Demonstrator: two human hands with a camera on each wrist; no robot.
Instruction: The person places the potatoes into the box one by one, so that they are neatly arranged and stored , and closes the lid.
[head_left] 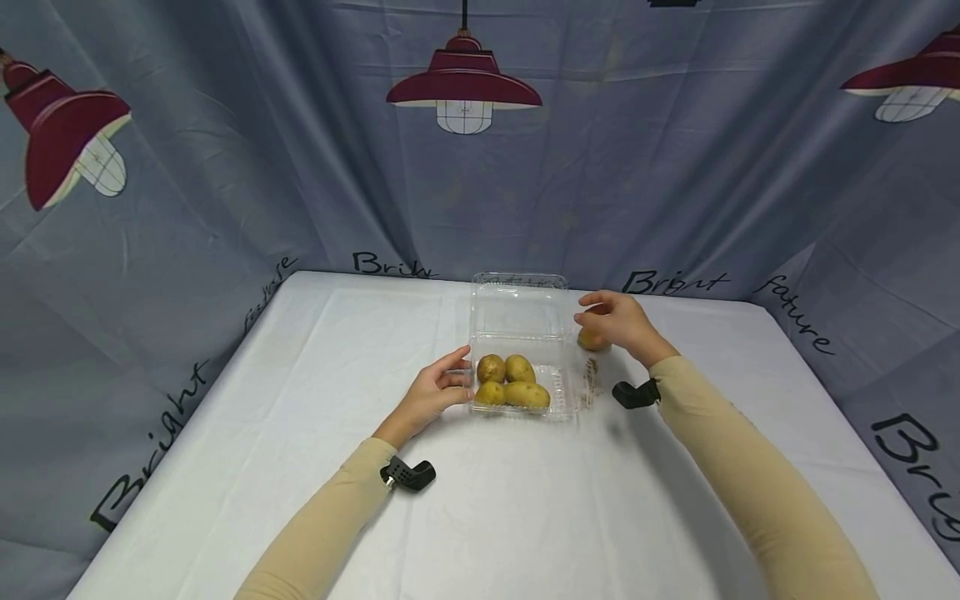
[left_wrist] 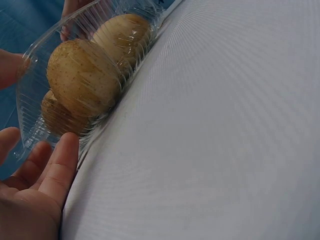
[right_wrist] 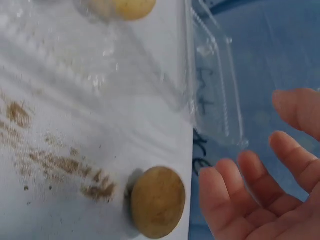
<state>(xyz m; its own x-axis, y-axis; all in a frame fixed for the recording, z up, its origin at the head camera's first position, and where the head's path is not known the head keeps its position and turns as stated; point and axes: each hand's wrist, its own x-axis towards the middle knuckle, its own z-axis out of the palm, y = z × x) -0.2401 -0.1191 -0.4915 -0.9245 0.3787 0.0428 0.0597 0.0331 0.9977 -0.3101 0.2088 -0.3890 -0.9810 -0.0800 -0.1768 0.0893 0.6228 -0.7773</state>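
Observation:
A clear plastic clamshell box (head_left: 558, 379) stands on the table with its lid (head_left: 517, 310) raised at the back. Several potatoes (head_left: 527, 395) sit inside it, seen close up through the ribbed wall in the left wrist view. My left hand (head_left: 431, 392) is at the box's left side, its fingertips (left_wrist: 65, 150) touching or nearly touching the wall. Over a loose potato (head_left: 591, 340) right of the box hovers my right hand (head_left: 622, 323), partly covering it. In the right wrist view the fingers (right_wrist: 257, 175) are spread apart from that potato (right_wrist: 159, 202).
Brown dirt smears (head_left: 590, 379) mark the white tablecloth (head_left: 487, 500) between the box and the right arm. A grey-blue curtain (head_left: 630, 183) printed with red lamps and black lettering hangs behind the table. Each wrist wears a black camera mount (head_left: 636, 393).

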